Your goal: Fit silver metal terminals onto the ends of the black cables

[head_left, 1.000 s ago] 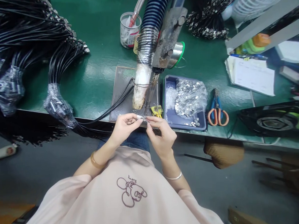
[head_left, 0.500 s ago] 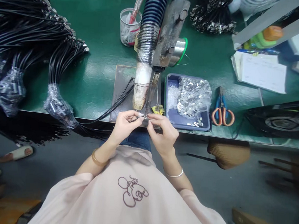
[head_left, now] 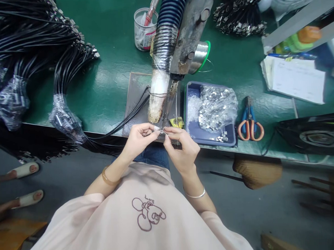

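Metal clip (head_left: 162, 130), a small bright piece, sits pinched between the fingertips of both hands at the near edge of the desk (head_left: 110, 87), directly below the tip of the fixed soldering head (head_left: 168, 102). The left hand (head_left: 138, 137) is closed on the clip from the left, and a thin black cable (head_left: 128, 119) appears to run into this grip, though the join is too small to confirm. The right hand (head_left: 181, 150) is closed on the same piece from the right, with thumb and forefinger pressed against it. Compared with the picture one second earlier, the two hands have shifted slightly upward toward the soldering head, and the fingertips stand a little closer together; since half a second ago the grip is nearly unchanged. This reads as fine alignment work: the clip is being held steady rather than carried anywhere. The blue tray (head_left: 190, 90) of loose metal clips lies just right of the hands, untouched, with the orange-handled scissors (head_left: 250, 123) beyond it. Bundled black cables (head_left: 67, 66) lie well apart on the left of the desk. At the lower left, another person's sandalled feet (head_left: 25, 182) now show on the floor, where earlier only one was in view.
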The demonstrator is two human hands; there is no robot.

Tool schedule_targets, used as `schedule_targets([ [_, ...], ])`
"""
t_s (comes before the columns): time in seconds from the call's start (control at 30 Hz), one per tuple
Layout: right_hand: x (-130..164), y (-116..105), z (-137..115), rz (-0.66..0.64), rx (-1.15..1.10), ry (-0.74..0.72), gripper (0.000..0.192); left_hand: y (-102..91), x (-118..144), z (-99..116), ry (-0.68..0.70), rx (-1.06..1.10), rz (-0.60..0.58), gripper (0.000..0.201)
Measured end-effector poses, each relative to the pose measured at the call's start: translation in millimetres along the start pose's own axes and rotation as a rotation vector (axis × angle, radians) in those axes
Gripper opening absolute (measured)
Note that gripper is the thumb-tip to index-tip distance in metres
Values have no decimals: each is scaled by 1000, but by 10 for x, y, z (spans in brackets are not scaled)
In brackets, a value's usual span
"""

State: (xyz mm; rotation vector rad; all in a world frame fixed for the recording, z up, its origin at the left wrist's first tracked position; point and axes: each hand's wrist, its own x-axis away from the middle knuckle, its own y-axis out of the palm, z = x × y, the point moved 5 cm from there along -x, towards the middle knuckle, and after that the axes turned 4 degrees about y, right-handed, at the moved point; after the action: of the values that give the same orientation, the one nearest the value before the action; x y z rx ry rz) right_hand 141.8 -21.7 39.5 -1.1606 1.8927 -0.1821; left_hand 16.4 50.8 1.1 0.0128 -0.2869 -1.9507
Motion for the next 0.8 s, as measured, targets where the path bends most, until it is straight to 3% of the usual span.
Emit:
schedule_targets([
  [0.37,2,-40,-38,-26,11,9,18,12,12,66,29,-22,4,27],
  [0.57,21,-66,-69,-57,5,-24,19,49,54,34,9,-23,-63,26],
  [0.7,42,-165,-21,-124,-42,55,16,92,110,35,0,-106,-171,18],
  [0.8,108,-375,61,-71,-32,145,9,166,212,-21,23,-294,-380,18],
])
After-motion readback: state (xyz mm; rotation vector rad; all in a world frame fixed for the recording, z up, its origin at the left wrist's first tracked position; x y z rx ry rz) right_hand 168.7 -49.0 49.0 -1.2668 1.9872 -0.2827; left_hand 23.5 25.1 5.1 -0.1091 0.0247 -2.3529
